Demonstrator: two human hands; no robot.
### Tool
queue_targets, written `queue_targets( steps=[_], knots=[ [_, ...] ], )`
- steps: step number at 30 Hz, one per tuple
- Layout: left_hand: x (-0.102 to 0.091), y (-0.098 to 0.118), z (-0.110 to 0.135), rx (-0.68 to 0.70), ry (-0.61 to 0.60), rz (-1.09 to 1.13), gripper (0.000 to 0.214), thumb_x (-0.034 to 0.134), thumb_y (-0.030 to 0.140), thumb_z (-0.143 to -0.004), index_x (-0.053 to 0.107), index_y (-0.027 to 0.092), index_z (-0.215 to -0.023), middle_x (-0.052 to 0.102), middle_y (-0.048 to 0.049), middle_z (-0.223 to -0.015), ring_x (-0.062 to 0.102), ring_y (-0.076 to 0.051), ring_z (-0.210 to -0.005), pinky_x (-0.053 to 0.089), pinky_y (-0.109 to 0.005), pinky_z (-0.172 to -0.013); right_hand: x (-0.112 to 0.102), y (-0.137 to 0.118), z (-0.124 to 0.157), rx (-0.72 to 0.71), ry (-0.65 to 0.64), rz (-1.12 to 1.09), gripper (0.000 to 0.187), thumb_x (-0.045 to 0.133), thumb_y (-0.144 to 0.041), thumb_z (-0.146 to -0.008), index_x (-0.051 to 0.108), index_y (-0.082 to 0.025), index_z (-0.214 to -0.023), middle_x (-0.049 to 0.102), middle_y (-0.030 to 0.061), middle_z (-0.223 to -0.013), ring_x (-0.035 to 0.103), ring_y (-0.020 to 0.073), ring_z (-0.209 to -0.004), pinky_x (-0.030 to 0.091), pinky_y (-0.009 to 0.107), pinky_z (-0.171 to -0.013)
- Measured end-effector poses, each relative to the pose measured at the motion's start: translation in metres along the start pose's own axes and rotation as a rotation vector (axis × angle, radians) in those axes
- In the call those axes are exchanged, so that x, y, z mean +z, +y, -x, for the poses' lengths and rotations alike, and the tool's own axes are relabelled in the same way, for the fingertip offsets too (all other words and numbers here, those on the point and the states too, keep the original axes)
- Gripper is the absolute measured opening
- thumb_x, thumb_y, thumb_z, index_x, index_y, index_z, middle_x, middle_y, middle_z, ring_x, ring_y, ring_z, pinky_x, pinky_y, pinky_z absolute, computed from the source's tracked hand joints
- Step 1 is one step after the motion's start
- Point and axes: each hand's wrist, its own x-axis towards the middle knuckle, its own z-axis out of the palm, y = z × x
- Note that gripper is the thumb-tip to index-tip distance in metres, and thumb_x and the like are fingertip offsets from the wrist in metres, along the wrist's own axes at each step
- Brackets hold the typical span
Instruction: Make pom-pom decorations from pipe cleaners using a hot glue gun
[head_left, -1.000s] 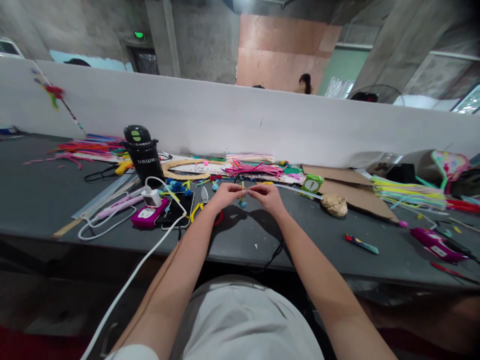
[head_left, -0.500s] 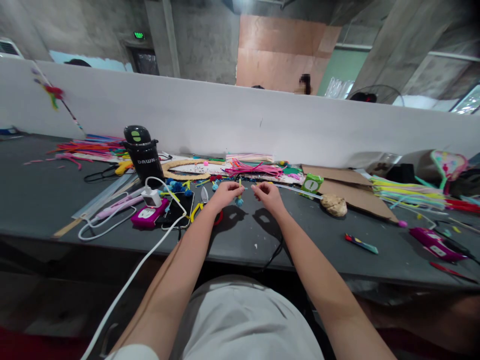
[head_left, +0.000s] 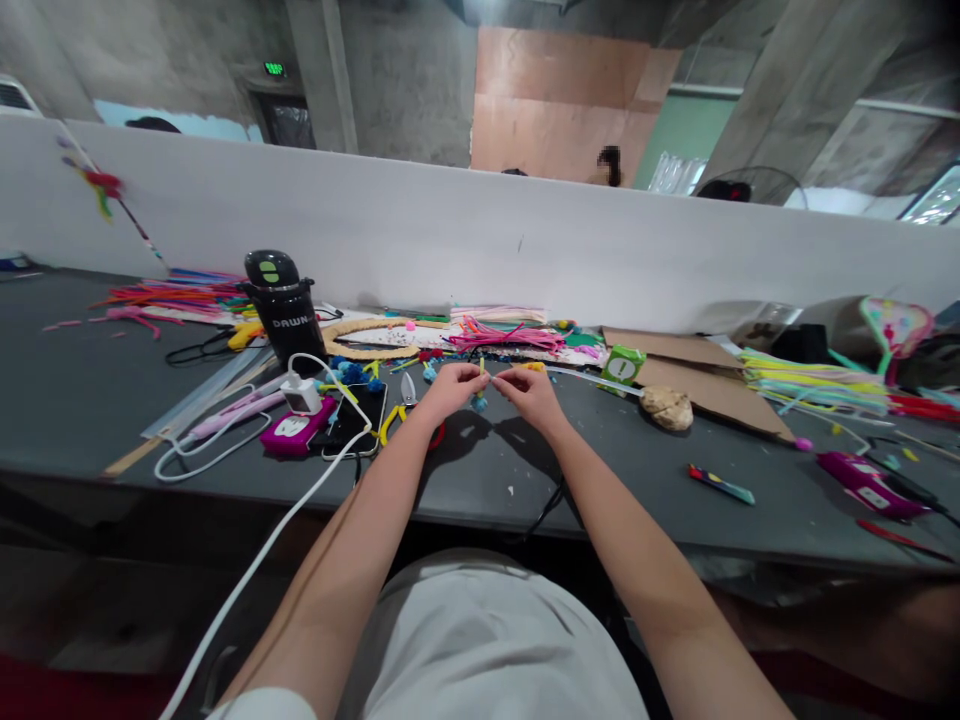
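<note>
My left hand (head_left: 456,390) pinches a small pipe-cleaner piece (head_left: 480,402) over the middle of the table. A yellowish stem stands up from its fingertips, and a fuzzy blue end hangs below them. Close against it, my right hand (head_left: 529,394) has thumb and forefinger pressed together at the side of the piece, where a short light-blue end was showing. The fingertips of both hands nearly touch, so the exact grip is partly hidden. Left of my left hand lie yellow-and-red-handled pliers (head_left: 405,405), partly covered by my forearm.
A black bottle (head_left: 285,310), purple power sockets (head_left: 300,428) and a phone (head_left: 352,425) stand left. Pink pipe cleaners (head_left: 502,336) lie behind my hands. To the right are a green box (head_left: 622,368), a stone-like lump (head_left: 666,408) and a cutter knife (head_left: 720,484).
My right hand has moved left to the pipe-cleaner piece, and its fingertips have closed there. My left hand keeps its pinch in nearly the same place.
</note>
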Motion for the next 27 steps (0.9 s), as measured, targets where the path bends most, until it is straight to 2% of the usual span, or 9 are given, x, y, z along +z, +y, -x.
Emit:
queue_targets(
  steps=[9, 18, 27],
  knots=[
    [0.006, 0.005, 0.002, 0.005, 0.014, -0.019, 0.039, 0.067, 0.051, -0.071, 0.067, 0.012, -0.073, 0.060, -0.0019, -0.065, 0.051, -0.012, -0.061, 0.040, -0.024, -0.058, 0.000, 0.000, 0.002, -0.027, 0.002, 0.049, 0.029, 0.062, -0.048, -0.081, 0.069, -0.020, -0.082, 0.069, 0.0046, -0.075, 0.060, 0.0171, -0.067, 0.048, 0.029, -0.061],
    [0.011, 0.002, 0.001, -0.054, 0.040, 0.051, 0.044, 0.073, 0.054, -0.064, 0.069, 0.011, -0.071, 0.062, -0.0037, -0.063, 0.052, -0.012, -0.059, 0.042, -0.025, -0.058, 0.004, 0.004, 0.003, -0.061, 0.093, 0.107, 0.026, 0.060, -0.045, -0.083, 0.065, -0.019, -0.078, 0.065, 0.0034, -0.070, 0.057, 0.0163, -0.062, 0.045, 0.029, -0.059],
    [0.013, 0.005, 0.005, -0.101, 0.064, 0.157, 0.044, 0.076, 0.054, -0.062, 0.071, 0.011, -0.073, 0.064, -0.0049, -0.065, 0.053, -0.012, -0.060, 0.042, -0.026, -0.060, 0.010, -0.005, 0.010, -0.140, 0.178, 0.261, 0.025, 0.053, -0.041, -0.089, 0.063, -0.021, -0.078, 0.064, 0.0037, -0.070, 0.056, 0.0164, -0.062, 0.044, 0.029, -0.061]
  ],
)
